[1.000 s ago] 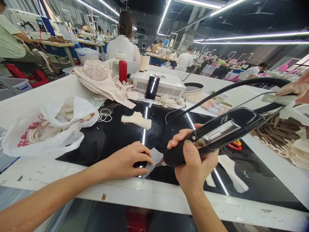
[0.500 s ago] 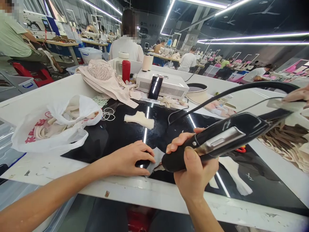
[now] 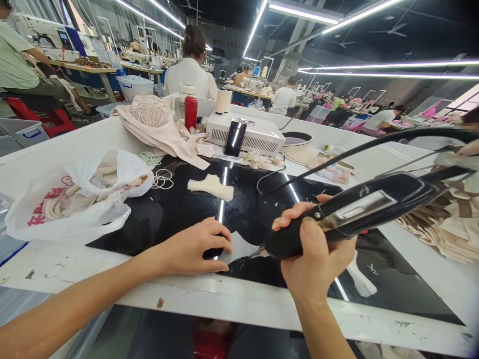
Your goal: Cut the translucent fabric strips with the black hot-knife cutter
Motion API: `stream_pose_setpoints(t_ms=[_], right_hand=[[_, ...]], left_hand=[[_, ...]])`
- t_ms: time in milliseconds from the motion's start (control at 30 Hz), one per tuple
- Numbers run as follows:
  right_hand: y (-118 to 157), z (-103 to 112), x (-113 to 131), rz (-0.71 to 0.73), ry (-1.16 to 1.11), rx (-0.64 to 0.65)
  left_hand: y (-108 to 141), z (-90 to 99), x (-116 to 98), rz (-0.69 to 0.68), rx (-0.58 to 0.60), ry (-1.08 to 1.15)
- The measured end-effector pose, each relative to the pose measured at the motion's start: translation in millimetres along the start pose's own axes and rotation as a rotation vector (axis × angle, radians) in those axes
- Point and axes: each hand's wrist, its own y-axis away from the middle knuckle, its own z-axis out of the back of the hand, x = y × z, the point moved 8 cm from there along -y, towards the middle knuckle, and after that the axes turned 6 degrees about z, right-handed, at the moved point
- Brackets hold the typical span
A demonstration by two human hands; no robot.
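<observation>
A black corded handheld tool [image 3: 359,207] with a metal strip on its side is gripped in my right hand [image 3: 316,254]. Its narrow metal tip points left, at the right edge of a thin whitish piece [image 3: 241,248] lying on the glossy black sheet [image 3: 175,209]. My left hand [image 3: 200,247] rests on that sheet with its fingers apart, the fingertips touching the left edge of the whitish piece. Farther back lies a cream fabric piece [image 3: 211,187]. Another pale piece [image 3: 361,279] sits right of my right wrist.
A white plastic bag [image 3: 71,219] of fabric scraps is at left. Behind stand beige bra parts [image 3: 164,124], a red bottle [image 3: 190,112], a phone [image 3: 235,138] and a white box [image 3: 247,132]. Stacked fabric [image 3: 449,224] and another person's hand [image 3: 469,148] are at right.
My right hand and the tool have moved right, away from my left hand, uncovering more of the whitish piece and the tool's metal tip. The view has shifted slightly.
</observation>
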Motion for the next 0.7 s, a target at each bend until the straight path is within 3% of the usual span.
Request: stream_pose_setpoints(t_ms=[167, 700], right_hand=[[-11.9, 15.7, -4.1, 0.028, 0.049, -0.069], [-3.7, 12.6, -11.2, 0.034, 0.1, 0.016]], left_hand=[[-3.5, -11.1, -10.3, -0.09, 0.039, -0.07], [-1.3, -17.6, -8.7, -0.101, 0.068, -0.134]])
